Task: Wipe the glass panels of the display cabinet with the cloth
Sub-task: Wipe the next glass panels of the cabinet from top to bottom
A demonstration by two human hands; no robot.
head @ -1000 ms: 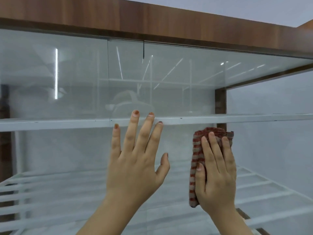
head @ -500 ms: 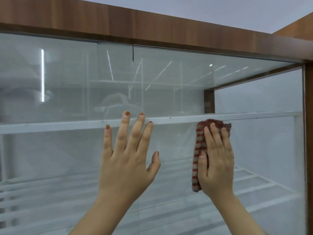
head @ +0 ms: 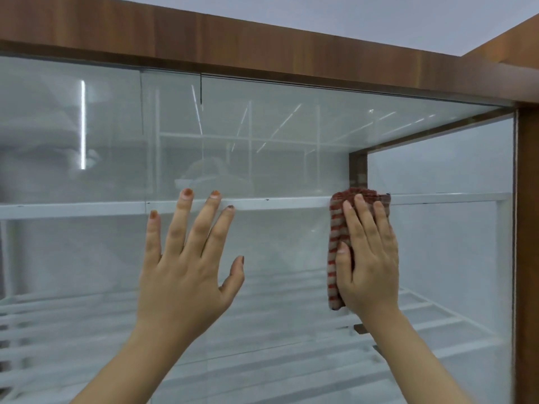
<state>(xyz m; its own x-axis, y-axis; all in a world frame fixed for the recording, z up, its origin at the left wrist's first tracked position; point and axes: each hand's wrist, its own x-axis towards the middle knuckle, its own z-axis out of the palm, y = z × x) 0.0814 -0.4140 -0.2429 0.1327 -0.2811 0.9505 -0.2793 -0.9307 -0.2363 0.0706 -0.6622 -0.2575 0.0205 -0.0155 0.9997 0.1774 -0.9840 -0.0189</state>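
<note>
At centre right of the frame, the right hand (head: 368, 255) presses a folded red-and-grey striped cloth (head: 335, 246) flat against the front glass panel (head: 277, 147) of the display cabinet (head: 262, 45). The fingers lie straight and close together over the cloth, pointing upward; the thumb rests along the cloth's left edge. The cloth shows only as a strip to the left of the hand and a band above the fingertips, its top edge level with the white shelf rail (head: 277, 204) seen behind the glass. The rest of the cloth is hidden under the palm.

At centre left, the left hand (head: 189, 275) is held flat toward the same panel, fingers spread and straight, thumb out to the right, holding nothing. Actual contact with the glass cannot be confirmed. It stands well apart from the cloth, with bare glass between the two hands.

The brown wooden frame runs along the top of the frame and down the right edge. White slatted shelving (head: 423, 313) shows through the glass at lower right.
</note>
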